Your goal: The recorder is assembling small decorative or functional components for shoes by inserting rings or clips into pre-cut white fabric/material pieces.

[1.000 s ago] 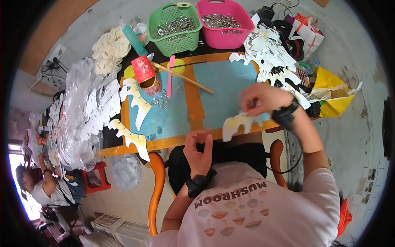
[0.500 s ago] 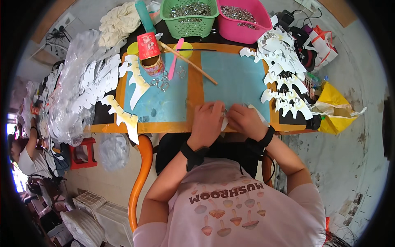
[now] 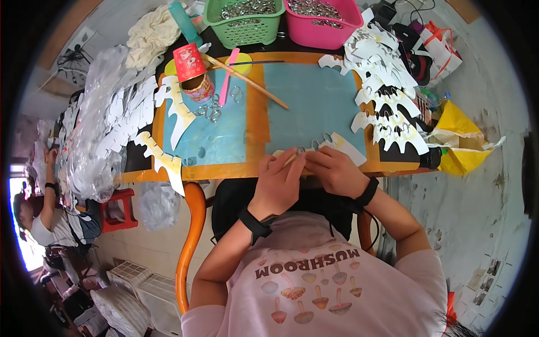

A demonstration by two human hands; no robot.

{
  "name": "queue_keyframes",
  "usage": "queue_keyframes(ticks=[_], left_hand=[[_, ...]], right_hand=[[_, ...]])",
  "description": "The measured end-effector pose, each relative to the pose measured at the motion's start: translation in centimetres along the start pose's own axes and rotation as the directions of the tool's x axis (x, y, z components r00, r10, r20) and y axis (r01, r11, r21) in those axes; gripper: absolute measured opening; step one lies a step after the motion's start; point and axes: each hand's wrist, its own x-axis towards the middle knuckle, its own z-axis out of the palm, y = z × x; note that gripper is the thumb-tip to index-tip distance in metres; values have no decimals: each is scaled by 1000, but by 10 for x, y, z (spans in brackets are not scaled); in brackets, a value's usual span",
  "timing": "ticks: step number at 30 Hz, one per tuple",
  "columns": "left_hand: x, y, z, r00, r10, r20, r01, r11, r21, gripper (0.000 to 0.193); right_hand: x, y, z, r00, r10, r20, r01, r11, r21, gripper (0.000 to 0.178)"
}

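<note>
At the near edge of the table, a white cut-out piece (image 3: 348,147) with a scalloped edge and yellowish stain lies between my hands. Small metal rings (image 3: 326,136) stand up along its edge. My right hand (image 3: 338,173) is closed on the piece, thumb and fingers pressed together near its middle. My left hand (image 3: 279,184) is closed in a pinch at a metal ring (image 3: 300,150) by the piece's left part. My fingers partly hide the piece, and whether that ring is through it cannot be seen.
Similar white pieces (image 3: 401,104) are heaped at right, others (image 3: 126,115) at left beside plastic wrapping. A green basket (image 3: 241,28) and a pink basket (image 3: 325,31) of metal parts stand behind. A red cup (image 3: 189,62), wooden stick (image 3: 250,84) and loose rings (image 3: 210,109) lie left of centre.
The view has shifted slightly. More of the white piece and its rings now shows above my fingers. My left hand has turned, its fingers now pinching upright at a ring.
</note>
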Motion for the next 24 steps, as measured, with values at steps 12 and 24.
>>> queue_keyframes(ticks=[12, 24], left_hand=[[-19, 4, 16, 997, 8, 73, -22, 981, 192, 39], [-6, 6, 10, 998, -38, 55, 33, 995, 96, 32]], right_hand=[[12, -1, 4, 909, 405, -101, -337, 855, 394, 15], [17, -6, 20, 869, 462, -178, -409, 872, 268, 15]])
